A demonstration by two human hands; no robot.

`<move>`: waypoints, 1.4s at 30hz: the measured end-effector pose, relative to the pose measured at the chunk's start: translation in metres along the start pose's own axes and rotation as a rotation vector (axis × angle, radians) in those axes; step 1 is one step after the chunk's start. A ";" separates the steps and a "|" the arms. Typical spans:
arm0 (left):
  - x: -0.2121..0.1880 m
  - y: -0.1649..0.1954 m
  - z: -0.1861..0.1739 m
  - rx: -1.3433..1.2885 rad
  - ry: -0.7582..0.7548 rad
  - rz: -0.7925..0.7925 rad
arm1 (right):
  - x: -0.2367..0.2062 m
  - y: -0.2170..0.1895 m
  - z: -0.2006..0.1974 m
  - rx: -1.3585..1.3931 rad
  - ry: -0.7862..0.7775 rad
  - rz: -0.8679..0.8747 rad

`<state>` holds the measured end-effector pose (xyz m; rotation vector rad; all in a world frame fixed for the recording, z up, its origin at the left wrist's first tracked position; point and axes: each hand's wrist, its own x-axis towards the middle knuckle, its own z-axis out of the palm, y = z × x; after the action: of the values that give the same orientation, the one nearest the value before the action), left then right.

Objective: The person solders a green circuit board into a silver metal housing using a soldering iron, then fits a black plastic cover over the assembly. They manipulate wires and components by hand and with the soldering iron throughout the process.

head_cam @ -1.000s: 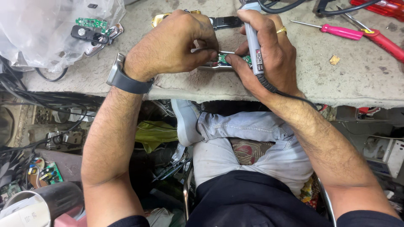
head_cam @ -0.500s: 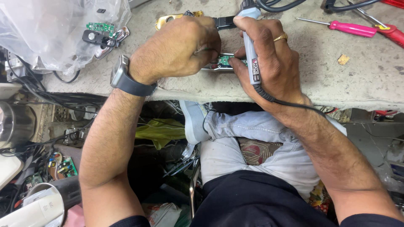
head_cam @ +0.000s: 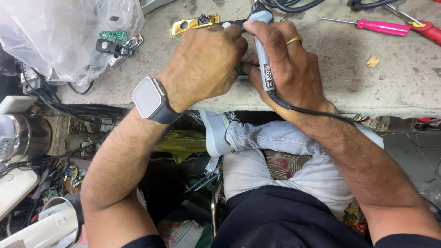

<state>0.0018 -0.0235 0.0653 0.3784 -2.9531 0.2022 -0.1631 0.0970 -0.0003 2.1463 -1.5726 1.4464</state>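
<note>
- On the grey worktop (head_cam: 330,87), rough and stained, both hands meet near the front edge.
- Left hand (head_cam: 202,64), watch (head_cam: 148,98) on its wrist, curls closed over a small green board (head_cam: 240,70) — only a sliver shows between the two hands.
- Right hand (head_cam: 287,64), gold ring on one finger, grips a grey corded tool (head_cam: 263,55) bearing a small red-and-black label; its tip is hidden.
- Far left, a clear plastic bag (head_cam: 55,36), crinkled, holds items too blurred to tell; beside it lie a green circuit board (head_cam: 113,35) and a black part (head_cam: 108,46).
- Behind the hands — a shiny gold casing (head_cam: 190,25).
- Far right, a pink-handled screwdriver (head_cam: 379,26).
</note>
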 end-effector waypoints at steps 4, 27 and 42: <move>-0.016 -0.008 -0.011 -0.147 -0.016 -0.093 | -0.004 0.004 0.004 0.050 -0.020 0.025; -0.004 -0.057 0.017 -0.677 -0.184 -0.162 | -0.005 -0.004 0.004 0.107 -0.046 0.088; 0.001 -0.048 0.013 -0.432 -0.135 -0.119 | -0.007 -0.004 0.003 0.131 -0.019 0.078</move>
<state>0.0119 -0.0715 0.0583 0.5160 -2.9749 -0.4848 -0.1581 0.1024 -0.0052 2.1983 -1.6279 1.5994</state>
